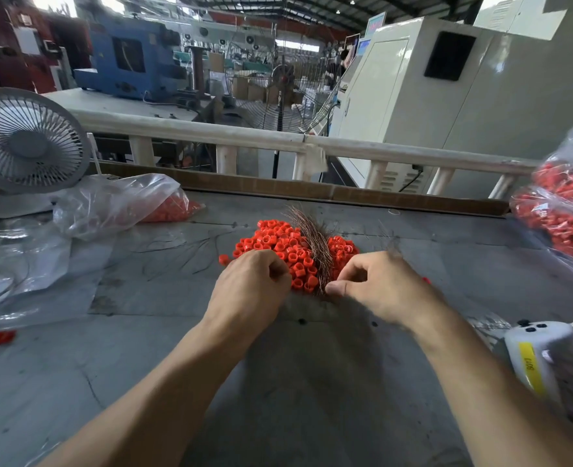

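Glossy red caps (290,252) heaped at 12 o'clock, coppery wire bundle (313,242) lying across them; right hand (384,286) pinches it, left hand (248,288) curled, can't tell its grip.

A desk fan (25,139) stands at the surface's (143,348) left edge, a clear bag (116,200) just beside it. A full bag (561,210) of red parts is at the right, with a white controller (534,348) nearer. A railing (211,133) runs behind.

I count one heap of red caps (278,246), too many to number, one wire bundle (316,244), two clear bags, the left bag (120,203) and the right bag (563,210), one fan (25,143), one controller (531,352).
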Demonstrator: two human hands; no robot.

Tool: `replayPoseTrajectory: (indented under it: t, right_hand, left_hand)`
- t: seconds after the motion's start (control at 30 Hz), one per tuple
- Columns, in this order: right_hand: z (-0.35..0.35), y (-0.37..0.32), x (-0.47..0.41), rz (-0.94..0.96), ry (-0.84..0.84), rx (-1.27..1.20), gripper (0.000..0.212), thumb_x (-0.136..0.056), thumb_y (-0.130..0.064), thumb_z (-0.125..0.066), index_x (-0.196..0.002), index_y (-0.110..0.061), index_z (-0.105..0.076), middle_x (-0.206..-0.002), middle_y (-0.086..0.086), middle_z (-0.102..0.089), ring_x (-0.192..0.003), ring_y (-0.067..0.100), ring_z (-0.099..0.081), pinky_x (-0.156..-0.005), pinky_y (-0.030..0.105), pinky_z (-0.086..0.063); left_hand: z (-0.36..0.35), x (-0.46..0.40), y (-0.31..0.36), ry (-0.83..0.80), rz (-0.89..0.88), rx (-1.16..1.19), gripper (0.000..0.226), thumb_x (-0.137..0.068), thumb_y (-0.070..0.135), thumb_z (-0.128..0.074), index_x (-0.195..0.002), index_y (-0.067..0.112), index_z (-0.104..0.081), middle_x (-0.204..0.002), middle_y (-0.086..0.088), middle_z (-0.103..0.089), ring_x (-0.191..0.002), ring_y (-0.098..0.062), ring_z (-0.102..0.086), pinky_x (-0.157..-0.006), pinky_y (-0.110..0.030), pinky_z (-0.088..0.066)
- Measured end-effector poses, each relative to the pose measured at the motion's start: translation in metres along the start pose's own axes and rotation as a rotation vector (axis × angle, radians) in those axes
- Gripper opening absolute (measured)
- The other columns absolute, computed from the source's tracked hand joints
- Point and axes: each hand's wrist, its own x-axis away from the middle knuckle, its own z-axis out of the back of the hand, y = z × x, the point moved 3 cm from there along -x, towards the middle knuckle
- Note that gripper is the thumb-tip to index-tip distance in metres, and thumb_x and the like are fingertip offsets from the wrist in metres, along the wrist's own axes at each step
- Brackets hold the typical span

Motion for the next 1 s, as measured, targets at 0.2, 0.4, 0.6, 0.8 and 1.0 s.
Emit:
replayPoseTrajectory:
  t: [0.2,0.4,0.6,0.8,1.0]
  right_hand:
    - [-0.001,-0.003,0.001,-0.014,0.001,0.062,0.020,-0.083,-0.043,-0.082,-0.071,-0.032,-0.071,-0.056,-0.022,-0.065,-0.042,0.004,-0.061,-0.045,0.021,-0.041]
    - [-0.006,-0.008,0.002,-0.005,0.040,0.124,0.019,-0.084,-0.044,-0.081,-0.074,-0.031,-0.071,-0.057,-0.013,-0.061,-0.049,0.004,-0.056,-0.057,0.025,-0.045]
    - [-0.001,-0.014,0.004,-0.018,0.155,0.142,0.014,-0.086,-0.034,-0.070,-0.074,-0.026,-0.067,-0.070,-0.012,-0.066,-0.067,0.014,-0.063,-0.062,0.028,-0.046]
    - [0.013,-0.027,0.012,0.167,0.504,-0.194,0.012,-0.086,-0.020,-0.072,-0.078,-0.023,-0.063,-0.070,-0.010,-0.068,-0.068,0.008,-0.063,-0.063,0.024,-0.050]
    - [0.013,-0.037,0.016,0.327,0.519,-0.435,0.008,-0.094,-0.023,-0.073,-0.087,-0.023,-0.069,-0.085,-0.010,-0.074,-0.076,0.010,-0.069,-0.070,0.028,-0.056]
  left_hand:
    - [-0.003,0.001,0.002,-0.018,-0.032,0.020,0.009,-0.091,0.025,-0.067,-0.084,0.027,-0.073,-0.084,0.016,-0.069,-0.081,-0.002,-0.060,-0.071,-0.025,-0.047]
    - [-0.004,0.001,0.003,-0.029,-0.043,0.033,0.010,-0.090,0.025,-0.066,-0.082,0.025,-0.072,-0.086,0.014,-0.070,-0.083,-0.006,-0.061,-0.075,-0.029,-0.050]
    - [-0.004,0.001,0.004,-0.032,-0.067,0.054,0.010,-0.091,0.025,-0.066,-0.082,0.026,-0.072,-0.085,0.015,-0.070,-0.082,-0.003,-0.062,-0.074,-0.027,-0.051]
    - [-0.004,0.000,0.006,-0.018,-0.085,0.082,0.008,-0.092,0.027,-0.067,-0.086,0.029,-0.073,-0.083,0.017,-0.069,-0.078,0.002,-0.061,-0.065,-0.014,-0.043]
    - [0.000,0.002,0.015,0.031,-0.171,0.239,0.009,-0.092,0.025,-0.072,-0.096,0.033,-0.074,-0.081,0.022,-0.068,-0.082,0.009,-0.061,-0.066,-0.003,-0.041]
